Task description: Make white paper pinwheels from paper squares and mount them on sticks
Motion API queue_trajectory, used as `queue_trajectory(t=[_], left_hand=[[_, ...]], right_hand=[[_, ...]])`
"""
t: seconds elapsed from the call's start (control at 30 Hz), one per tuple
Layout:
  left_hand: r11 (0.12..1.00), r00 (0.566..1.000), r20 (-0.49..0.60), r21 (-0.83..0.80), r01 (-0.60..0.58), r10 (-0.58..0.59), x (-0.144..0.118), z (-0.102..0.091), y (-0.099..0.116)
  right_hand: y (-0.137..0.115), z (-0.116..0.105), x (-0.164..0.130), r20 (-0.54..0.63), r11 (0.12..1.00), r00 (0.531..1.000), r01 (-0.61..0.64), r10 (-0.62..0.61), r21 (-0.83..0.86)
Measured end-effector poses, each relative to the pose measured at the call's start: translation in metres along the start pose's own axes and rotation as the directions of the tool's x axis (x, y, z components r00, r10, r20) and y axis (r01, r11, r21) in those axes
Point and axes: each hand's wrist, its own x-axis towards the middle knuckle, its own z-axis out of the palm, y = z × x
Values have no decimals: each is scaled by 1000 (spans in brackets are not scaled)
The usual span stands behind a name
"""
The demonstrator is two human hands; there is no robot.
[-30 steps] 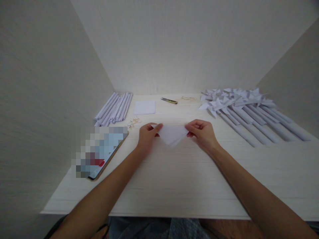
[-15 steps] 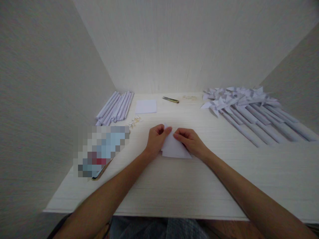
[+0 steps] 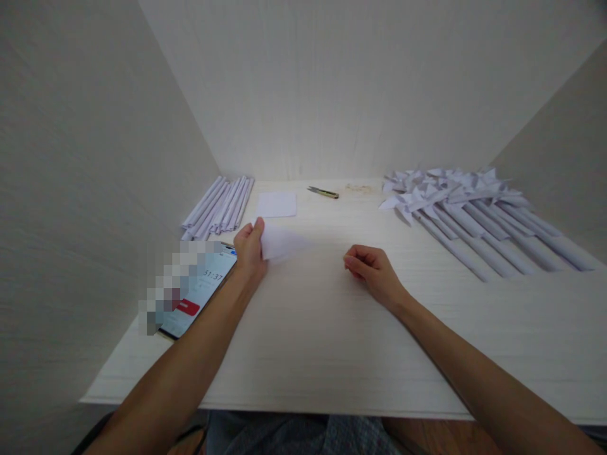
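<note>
A person is working with two bare hands at a white, wood-grained table point(image 3: 308, 360), its surface running up to a pale wall panel point(image 3: 303, 88) along the far edge. The left hand point(image 3: 250, 249) is gripping a thin white sheet of folded paper point(image 3: 283, 242) by one side, thumb uppermost, while the sheet is tapering rightward to a blurred point over the surface, left of its middle. The right hand point(image 3: 372, 272) is hovering or resting well apart from the sheet, nearer the middle of the surface, its fingers curling inward and its thumb pressing against the index finger; whether anything small is sitting in that pinch, one cannot tell. Just beyond the left hand, a flat white paper square point(image 3: 276, 205) is lying near the far edge. Toward the far left corner, a bundle of slim white rolled-paper tubes point(image 3: 222, 205) is lying, and nearer the left edge a gold-rimmed smartphone point(image 3: 202, 287) is showing a red button and digits ending in 51:37, part of it blurred out by blocks. A pair of dark-bladed snips with a yellowish handle point(image 3: 323, 192) is resting near the middle of the far edge, with small pale scraps point(image 3: 359, 188) lying to its right. At the far right corner, white paper pinwheels on thick rolled-paper sticks point(image 3: 450, 196) are lying in a heaped row, their sticks pointing toward the right edge.
</note>
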Motion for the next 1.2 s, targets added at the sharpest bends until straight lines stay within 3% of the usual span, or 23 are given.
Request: queue_trajectory(t=[0.07,0.13,0.2,0.3,0.4,0.47,0.53,0.63,0.87,1.03,1.2], left_hand=[[998,997,46,28,53,-54,-9,4,0],[992,985,137,87,94,-105,-22,11,-2],[981,964,225,159,110,-144,-34,17,-7],[979,960,249,185,86,-131,-41,21,-10],[987,945,289,91,132,-153,-40,20,-9],[977,900,384,20,214,-205,-38,20,-6],[959,829,504,-3,282,-242,-38,20,-6],[955,757,608,9,296,-241,-40,21,-6],[968,769,599,46,246,-224,-40,18,-6],[975,785,581,86,204,-215,-40,17,-8],[976,787,578,101,194,-216,-41,18,-8]], right_hand=[[2,0,3,-120,998,993,25,-18,56],[3,2,6,-146,996,989,42,-30,83],[3,5,7,-63,998,998,25,-21,64],[3,10,6,82,1000,996,-16,16,2],[4,13,6,80,997,996,-51,47,59],[5,12,8,31,987,998,-67,63,148],[6,10,10,0,972,998,-60,61,227],[7,9,10,-6,960,1000,-9,11,280],[6,14,6,-25,997,997,76,-75,17],[2,17,3,-3,972,994,107,-110,-210],[-3,16,0,-8,961,991,128,-134,-243]])
